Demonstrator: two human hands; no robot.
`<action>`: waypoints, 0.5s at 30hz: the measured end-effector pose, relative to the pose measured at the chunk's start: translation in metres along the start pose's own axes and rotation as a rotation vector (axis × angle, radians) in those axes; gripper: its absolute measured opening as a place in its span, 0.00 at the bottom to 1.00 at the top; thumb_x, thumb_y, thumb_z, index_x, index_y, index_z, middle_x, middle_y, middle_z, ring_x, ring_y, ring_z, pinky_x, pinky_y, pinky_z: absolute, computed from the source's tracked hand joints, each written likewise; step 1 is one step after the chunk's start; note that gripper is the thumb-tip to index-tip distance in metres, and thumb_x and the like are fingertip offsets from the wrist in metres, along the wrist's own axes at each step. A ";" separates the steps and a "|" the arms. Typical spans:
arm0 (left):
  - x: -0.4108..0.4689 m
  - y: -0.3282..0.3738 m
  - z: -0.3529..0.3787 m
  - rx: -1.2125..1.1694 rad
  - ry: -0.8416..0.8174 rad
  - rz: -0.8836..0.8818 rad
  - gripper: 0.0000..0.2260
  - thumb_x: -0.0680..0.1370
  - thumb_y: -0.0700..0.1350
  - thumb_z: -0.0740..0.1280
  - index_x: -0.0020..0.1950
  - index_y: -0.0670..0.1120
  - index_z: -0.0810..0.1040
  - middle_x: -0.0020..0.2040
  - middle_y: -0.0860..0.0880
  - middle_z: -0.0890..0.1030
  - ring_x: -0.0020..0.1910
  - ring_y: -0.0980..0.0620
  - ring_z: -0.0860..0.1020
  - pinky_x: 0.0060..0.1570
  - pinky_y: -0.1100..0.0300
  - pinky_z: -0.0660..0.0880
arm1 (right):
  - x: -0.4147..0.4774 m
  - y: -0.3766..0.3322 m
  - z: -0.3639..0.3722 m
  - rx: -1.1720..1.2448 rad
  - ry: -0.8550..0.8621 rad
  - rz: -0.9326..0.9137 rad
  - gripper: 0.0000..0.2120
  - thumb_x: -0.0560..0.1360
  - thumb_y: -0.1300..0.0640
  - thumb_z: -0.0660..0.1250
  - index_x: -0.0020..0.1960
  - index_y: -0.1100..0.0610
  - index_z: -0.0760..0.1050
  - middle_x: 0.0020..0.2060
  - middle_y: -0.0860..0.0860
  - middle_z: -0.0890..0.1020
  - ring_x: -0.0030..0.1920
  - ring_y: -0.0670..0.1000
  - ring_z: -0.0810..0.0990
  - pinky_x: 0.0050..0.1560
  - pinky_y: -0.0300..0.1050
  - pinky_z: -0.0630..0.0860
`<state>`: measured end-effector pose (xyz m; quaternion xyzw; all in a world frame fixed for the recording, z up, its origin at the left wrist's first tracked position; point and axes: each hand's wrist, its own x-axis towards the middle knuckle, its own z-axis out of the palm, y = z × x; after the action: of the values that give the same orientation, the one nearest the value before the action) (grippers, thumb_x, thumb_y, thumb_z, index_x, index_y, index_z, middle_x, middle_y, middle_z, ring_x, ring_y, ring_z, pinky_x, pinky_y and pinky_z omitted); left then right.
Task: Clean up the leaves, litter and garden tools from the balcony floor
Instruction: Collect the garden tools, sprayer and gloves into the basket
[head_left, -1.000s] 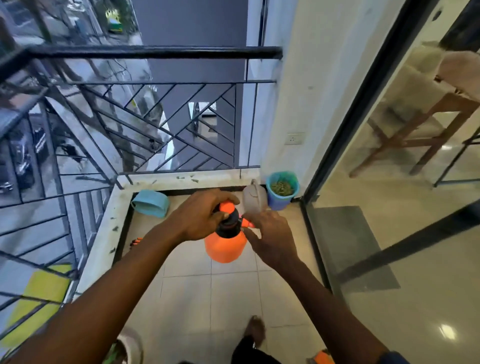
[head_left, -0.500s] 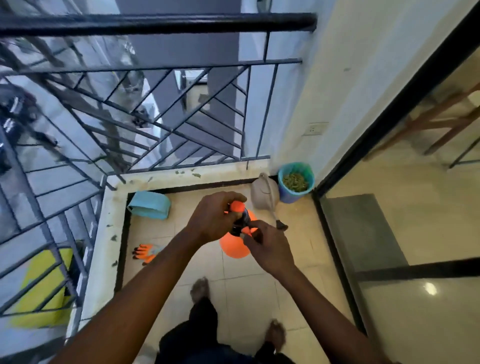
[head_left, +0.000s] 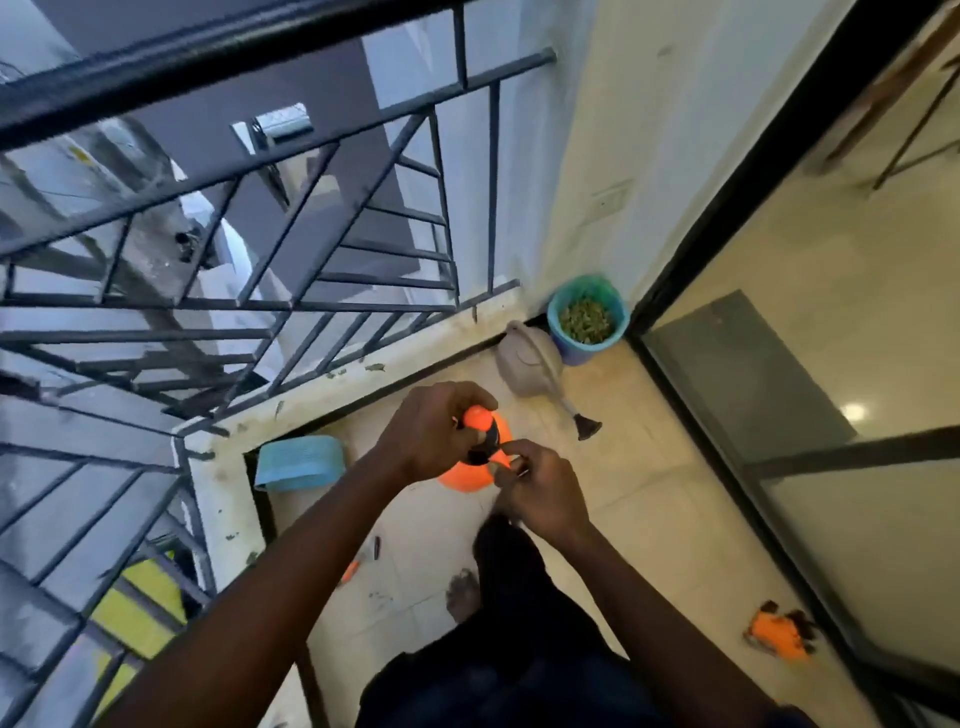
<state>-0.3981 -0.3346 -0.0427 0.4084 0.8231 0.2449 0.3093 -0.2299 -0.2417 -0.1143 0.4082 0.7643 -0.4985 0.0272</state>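
Observation:
An orange pressure sprayer (head_left: 465, 475) with a black and orange pump top is held above the balcony floor in front of me. My left hand (head_left: 434, 431) grips the pump handle at its top. My right hand (head_left: 537, 486) pinches the orange nozzle at the sprayer's side. A grey watering can (head_left: 532, 364) lies on the tiles beyond, beside a blue bucket (head_left: 587, 317) filled with green leaves. An orange and black glove (head_left: 779, 634) lies on the floor at the right. Another orange glove (head_left: 350, 569) peeks out from under my left forearm.
A teal basket (head_left: 301, 462) lies on its side in the corner by the white ledge (head_left: 223, 499), which carries bits of leaf. A black metal railing (head_left: 260, 291) bounds the left and far sides. A glass sliding door (head_left: 779, 415) runs along the right. My bare foot (head_left: 462, 592) stands on the tiles.
The view has tilted and swung, bringing the railing closer and the right glove into sight. Both hands still hold the sprayer, which sits a little lower in view.

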 end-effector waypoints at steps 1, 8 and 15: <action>0.014 -0.005 -0.002 0.001 -0.017 -0.007 0.18 0.71 0.44 0.75 0.60 0.56 0.83 0.54 0.55 0.85 0.54 0.54 0.81 0.56 0.52 0.79 | 0.012 -0.001 0.004 0.021 0.002 0.024 0.12 0.77 0.44 0.71 0.58 0.47 0.82 0.41 0.47 0.84 0.43 0.50 0.83 0.42 0.44 0.74; 0.114 -0.045 -0.004 0.093 -0.092 -0.056 0.15 0.73 0.39 0.74 0.55 0.56 0.83 0.48 0.56 0.84 0.43 0.59 0.81 0.46 0.63 0.76 | 0.117 -0.003 0.030 0.085 -0.029 0.152 0.14 0.77 0.41 0.68 0.57 0.47 0.81 0.41 0.46 0.84 0.44 0.51 0.82 0.42 0.47 0.76; 0.206 -0.102 0.025 0.259 -0.142 -0.041 0.23 0.76 0.34 0.69 0.63 0.59 0.77 0.58 0.47 0.78 0.55 0.42 0.80 0.53 0.49 0.78 | 0.232 0.012 0.058 0.039 -0.050 0.228 0.13 0.79 0.42 0.65 0.60 0.46 0.79 0.48 0.50 0.85 0.51 0.57 0.83 0.46 0.52 0.79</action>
<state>-0.5312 -0.2170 -0.1909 0.4444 0.8319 0.1010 0.3165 -0.3976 -0.1469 -0.2567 0.4805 0.7022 -0.5169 0.0947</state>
